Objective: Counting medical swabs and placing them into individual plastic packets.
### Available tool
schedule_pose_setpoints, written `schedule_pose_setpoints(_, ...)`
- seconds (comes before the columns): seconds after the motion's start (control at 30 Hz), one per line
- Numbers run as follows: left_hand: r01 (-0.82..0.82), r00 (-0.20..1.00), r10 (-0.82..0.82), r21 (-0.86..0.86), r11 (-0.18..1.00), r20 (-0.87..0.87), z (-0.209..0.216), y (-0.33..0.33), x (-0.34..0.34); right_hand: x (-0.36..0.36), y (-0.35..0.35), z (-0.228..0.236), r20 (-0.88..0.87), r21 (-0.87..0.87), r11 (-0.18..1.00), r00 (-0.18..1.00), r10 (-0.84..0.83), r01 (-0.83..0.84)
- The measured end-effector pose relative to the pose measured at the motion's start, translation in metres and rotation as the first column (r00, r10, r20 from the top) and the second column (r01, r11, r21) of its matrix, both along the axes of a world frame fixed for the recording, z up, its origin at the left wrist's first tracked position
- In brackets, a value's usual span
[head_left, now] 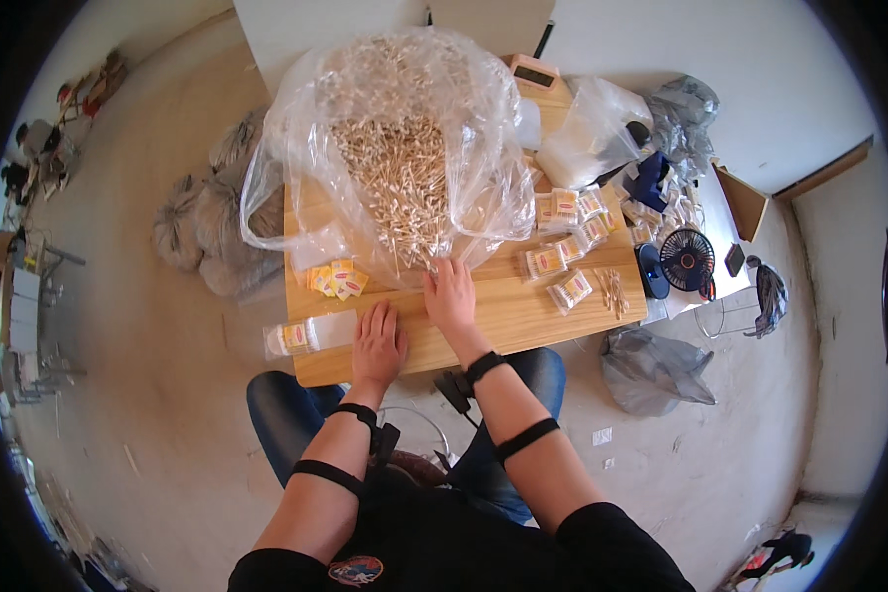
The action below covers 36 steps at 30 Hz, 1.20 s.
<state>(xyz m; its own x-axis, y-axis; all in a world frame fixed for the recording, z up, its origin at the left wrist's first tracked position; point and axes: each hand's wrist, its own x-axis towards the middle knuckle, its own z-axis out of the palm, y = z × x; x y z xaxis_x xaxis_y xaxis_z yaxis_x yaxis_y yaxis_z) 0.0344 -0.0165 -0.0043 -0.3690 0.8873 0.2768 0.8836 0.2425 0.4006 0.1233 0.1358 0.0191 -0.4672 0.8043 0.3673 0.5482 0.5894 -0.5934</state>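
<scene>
A large clear plastic bag (483,187) lies opened on the wooden table (503,335), with a heap of cotton swabs (395,183) spilling toward me. My right hand (451,299) is at the near edge of the heap, fingers bent together; whatever they grip is hidden. Flat on the table near its front edge rests my left hand (377,345), fingers stretched out. Its fingertips are beside a white strip (335,329). Left of that lies a clear packet with a yellow label (294,338). Several yellow and white cards (338,280) lie beyond it.
Filled swab packets (567,247) and a few loose swabs (612,291) lie at the right. A small black fan (686,259) stands on a side table. A pink clock (535,73) is at the back. Grey bags (656,370) sit on the floor.
</scene>
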Motion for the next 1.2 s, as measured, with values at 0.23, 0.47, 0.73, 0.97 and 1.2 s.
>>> schedule_pose_setpoints(0.23, -0.020, 1.000, 0.019, -0.019, 1.000, -0.020, -0.003, -0.007, -0.002, -0.053, 0.010, 0.026, 0.113, 0.083, 0.996, 0.994, 0.006, -0.015)
schedule_pose_setpoints(0.47, 0.008, 1.000, -0.007, -0.012, 1.000, 0.030, 0.002, -0.003, 0.006, -0.036, 0.026, 0.011, 0.129, -0.114, 0.992, 0.989, 0.074, -0.059)
schedule_pose_setpoints(0.73, -0.007, 0.998, 0.008, -0.008, 1.000, 0.055, -0.001, -0.004, -0.002, 0.011, 0.002, 0.002, -0.008, -0.030, 0.976, 0.977, 0.214, -0.214)
schedule_pose_setpoints(0.97, -0.047, 0.994, 0.049, -0.017, 0.999, 0.098, 0.006, -0.004, 0.002, 0.027, -0.017, 0.003, -0.190, -0.099, 0.976, 0.967, 0.170, -0.191)
schedule_pose_setpoints(1.2, -0.009, 0.999, 0.004, -0.093, 0.996, -0.047, 0.013, 0.003, 0.003, 0.043, -0.012, -0.014, -0.221, -0.225, 0.969, 0.974, 0.053, -0.103)
